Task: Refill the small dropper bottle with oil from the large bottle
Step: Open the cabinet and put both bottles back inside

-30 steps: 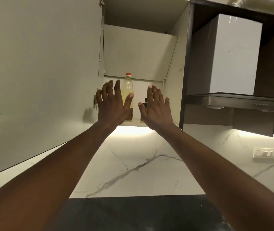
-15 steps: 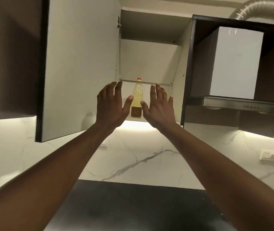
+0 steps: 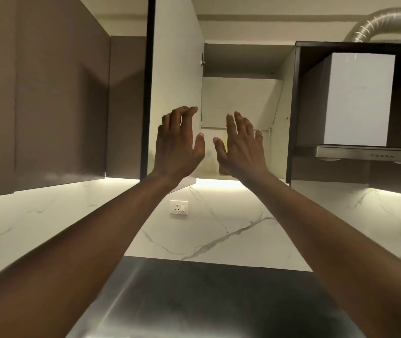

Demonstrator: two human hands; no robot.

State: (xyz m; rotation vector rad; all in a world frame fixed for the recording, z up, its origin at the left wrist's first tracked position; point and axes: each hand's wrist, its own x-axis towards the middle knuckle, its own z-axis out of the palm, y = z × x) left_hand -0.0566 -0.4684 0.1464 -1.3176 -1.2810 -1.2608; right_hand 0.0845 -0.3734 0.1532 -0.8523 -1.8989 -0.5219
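Large bottle (image 3: 224,170): in open cabinet (image 3: 238,98), 12 o'clock ahead; plainly visible a moment ago, now mostly hidden behind right hand (image 3: 241,148). Left hand (image 3: 177,145): at its 9 o'clock, fingers newly curling. Both spread wide, empty. Grasp judged imminent.

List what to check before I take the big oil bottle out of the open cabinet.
1. Cabinet door swung out of the way: ok.
2. Left hand free, fingers loosely bent, holding nothing: ok.
3. Right hand free, fingers straight, holding nothing: ok.
4. Large bottle in clear sight: not ok. The right hand covers most of it, and only a yellow sliver and some brown label show.
5. Bottle cap screwed tight: cannot tell.
6. Small dropper bottle located: cannot tell, none shows in this view.
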